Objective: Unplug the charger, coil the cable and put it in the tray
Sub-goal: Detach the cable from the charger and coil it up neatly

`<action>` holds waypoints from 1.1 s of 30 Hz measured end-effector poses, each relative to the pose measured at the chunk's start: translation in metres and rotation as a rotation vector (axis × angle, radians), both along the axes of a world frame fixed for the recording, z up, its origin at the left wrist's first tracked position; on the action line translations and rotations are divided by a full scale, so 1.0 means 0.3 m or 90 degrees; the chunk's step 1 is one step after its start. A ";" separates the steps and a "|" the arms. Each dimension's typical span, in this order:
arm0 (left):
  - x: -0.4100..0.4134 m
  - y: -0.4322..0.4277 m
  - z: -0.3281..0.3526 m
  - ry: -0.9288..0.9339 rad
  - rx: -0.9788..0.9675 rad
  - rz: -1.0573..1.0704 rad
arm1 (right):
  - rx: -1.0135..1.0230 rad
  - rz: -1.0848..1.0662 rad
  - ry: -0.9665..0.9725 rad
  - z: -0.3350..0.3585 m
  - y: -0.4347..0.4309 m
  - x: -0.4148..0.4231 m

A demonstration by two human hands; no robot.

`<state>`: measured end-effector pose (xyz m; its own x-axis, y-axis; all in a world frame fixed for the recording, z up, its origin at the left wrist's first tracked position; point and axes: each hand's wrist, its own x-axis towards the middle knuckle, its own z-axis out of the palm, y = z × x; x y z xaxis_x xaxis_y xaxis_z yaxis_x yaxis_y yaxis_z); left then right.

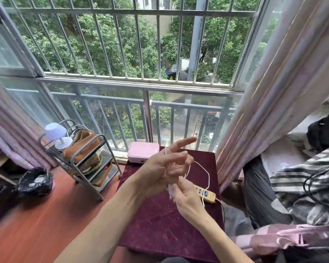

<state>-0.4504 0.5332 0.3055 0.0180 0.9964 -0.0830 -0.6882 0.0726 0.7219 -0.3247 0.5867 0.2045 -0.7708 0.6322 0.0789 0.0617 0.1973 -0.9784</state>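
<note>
Both hands are raised over a small table covered in dark red cloth [160, 221]. My left hand [165, 168] has the thin white cable [207, 172] passing around its fingers, index finger stretched out. My right hand [184, 198] pinches the cable just below the left palm, where a small white charger piece [170, 190] shows. A loose loop of cable hangs to the right, down past a yellow power strip [207, 193] lying on the table. A pink box [142, 151] sits at the table's far edge.
A grey metal rack [87, 158] with a lamp and a brown bag stands to the left. A black-lined bin [35, 181] sits on the red floor. Curtains hang at both sides; striped bedding [302, 179] with a black cord lies to the right.
</note>
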 end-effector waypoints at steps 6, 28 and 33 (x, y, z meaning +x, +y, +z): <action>-0.092 0.011 -0.005 0.122 -0.107 0.049 | 0.324 0.096 -0.214 0.027 -0.027 0.123; 0.103 -0.021 -0.113 0.042 -0.086 -0.061 | 0.236 0.256 -0.027 0.438 0.312 0.074; 0.104 -0.011 -0.096 -0.073 -0.078 -0.118 | 0.169 0.253 -0.025 0.384 0.336 0.058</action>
